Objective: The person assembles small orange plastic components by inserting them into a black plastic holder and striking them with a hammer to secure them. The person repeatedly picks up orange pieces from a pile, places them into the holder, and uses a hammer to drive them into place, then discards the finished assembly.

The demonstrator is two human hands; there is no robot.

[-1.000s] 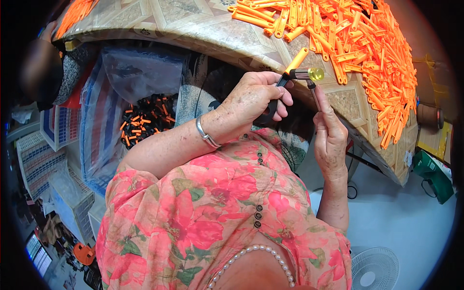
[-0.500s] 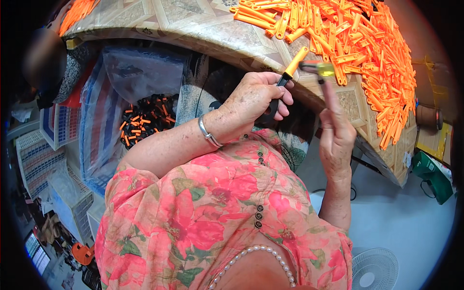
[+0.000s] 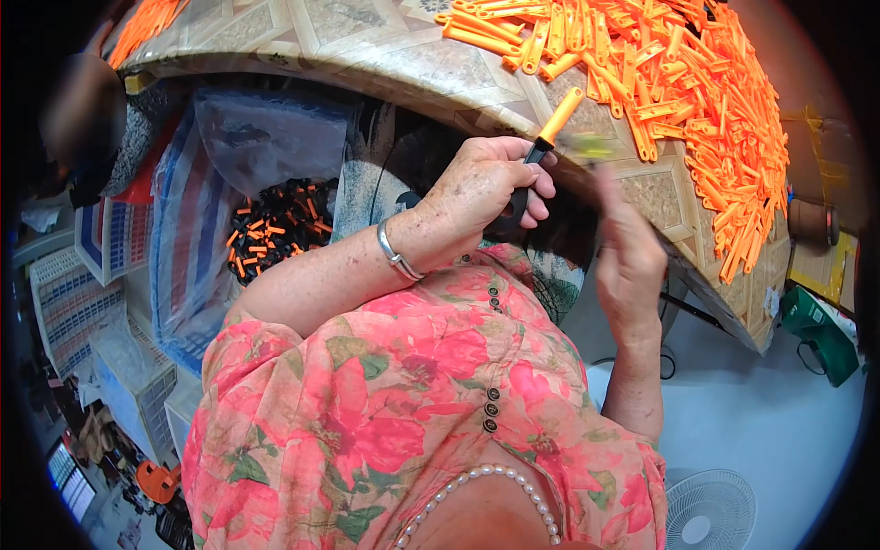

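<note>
My left hand (image 3: 481,188) is closed round a black handle-like piece with an orange tube (image 3: 561,114) on its upper end. The orange end points up and to the right, near the table edge. My right hand (image 3: 631,261) is just right of it, closed on a small hammer (image 3: 591,147) with a yellow part on its head. Motion smears the hammer and the fingertips. A gap shows between the hammer head and the orange tube.
A large heap of orange plastic handles (image 3: 660,82) covers the right of the patterned table (image 3: 367,46). Below at left, a striped sack (image 3: 174,247) holds black pieces with orange ends. White crates (image 3: 69,293) are stacked further left. A fan (image 3: 710,509) stands lower right.
My right hand and the hammer have shifted left, toward the orange tube. My left hand and the piece in it have stayed nearly still.
</note>
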